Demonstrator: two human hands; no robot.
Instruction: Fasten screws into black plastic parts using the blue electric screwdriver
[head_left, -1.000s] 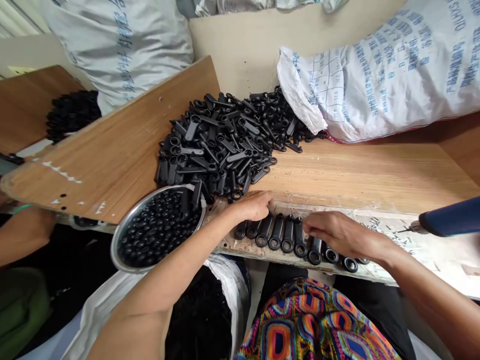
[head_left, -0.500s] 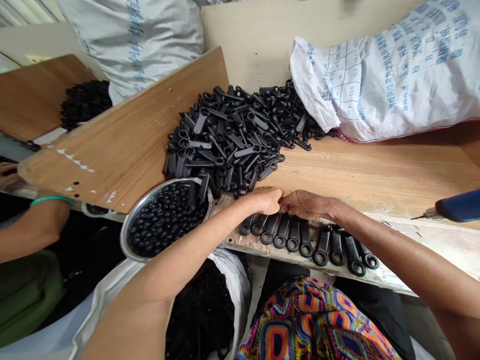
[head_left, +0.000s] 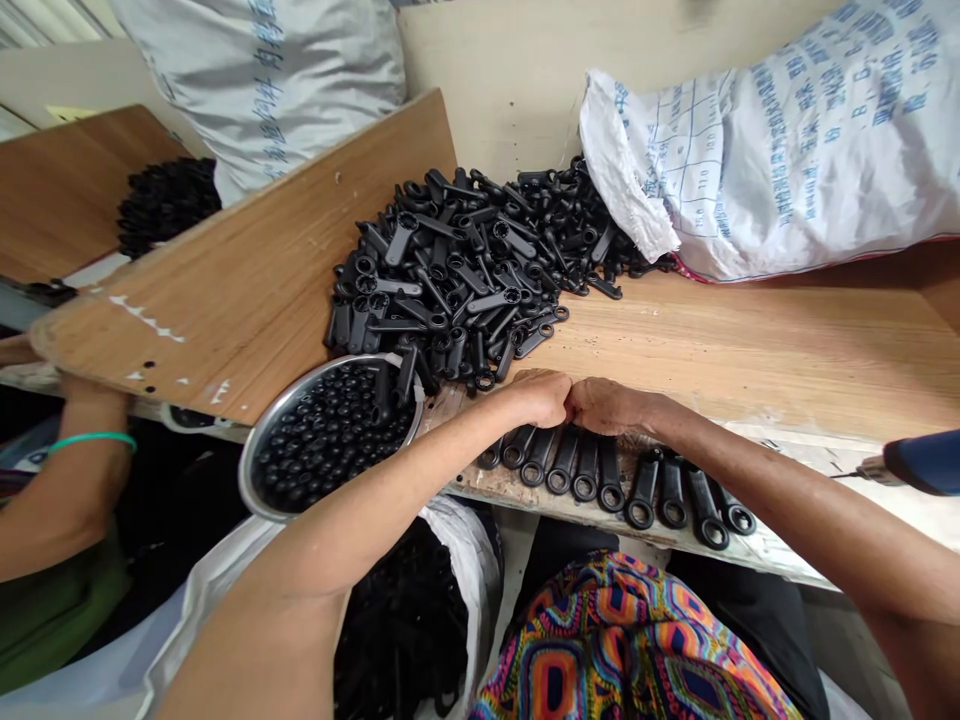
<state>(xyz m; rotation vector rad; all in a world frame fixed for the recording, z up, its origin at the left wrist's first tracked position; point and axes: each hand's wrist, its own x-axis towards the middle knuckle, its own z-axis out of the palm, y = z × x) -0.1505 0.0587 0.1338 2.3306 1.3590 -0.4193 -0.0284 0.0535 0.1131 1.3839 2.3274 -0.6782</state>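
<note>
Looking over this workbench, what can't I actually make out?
- Head view: anything between the left hand and the right hand; their curled fingers hide it.
- Head view: the far ends of some lined-up black handles, covered by the hands.
- Head view: the back of the blue power tool, cut off by the right edge.
- Head view: how deep the round black knobs go; the top layer hides those beneath.

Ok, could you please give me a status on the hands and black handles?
Left hand and right hand together, grip hidden. Black handles lined up, ring ends toward the wearer. Blue powered screwdriver off right, apart from both hands.
</note>
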